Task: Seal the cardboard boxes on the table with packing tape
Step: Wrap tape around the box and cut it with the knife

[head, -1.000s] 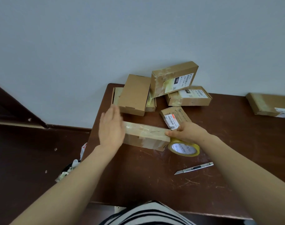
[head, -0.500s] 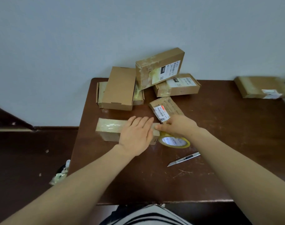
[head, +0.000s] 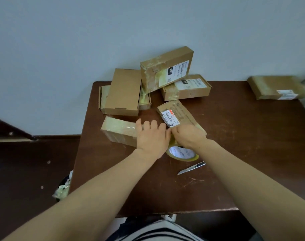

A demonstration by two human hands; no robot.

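Cardboard box (head: 119,131), glossy with tape, lies on the dark tabletop (head: 235,145) near its left edge, in front of a pile of other boxes (head: 124,92). Left grip (head: 151,139) presses flat on the box's right end, fingers straight. Right grip (head: 189,137) curls around the tape roll (head: 182,153) beside that end; a utility knife (head: 191,168) lies nearby.

Observed: my left hand (head: 151,140) and right hand (head: 188,136) are bare; both forearms (head: 96,197) run uncovered to the lower edge of view. At 6 o'clock, my torso wears a garment (head: 158,230) striped in black and white bands.
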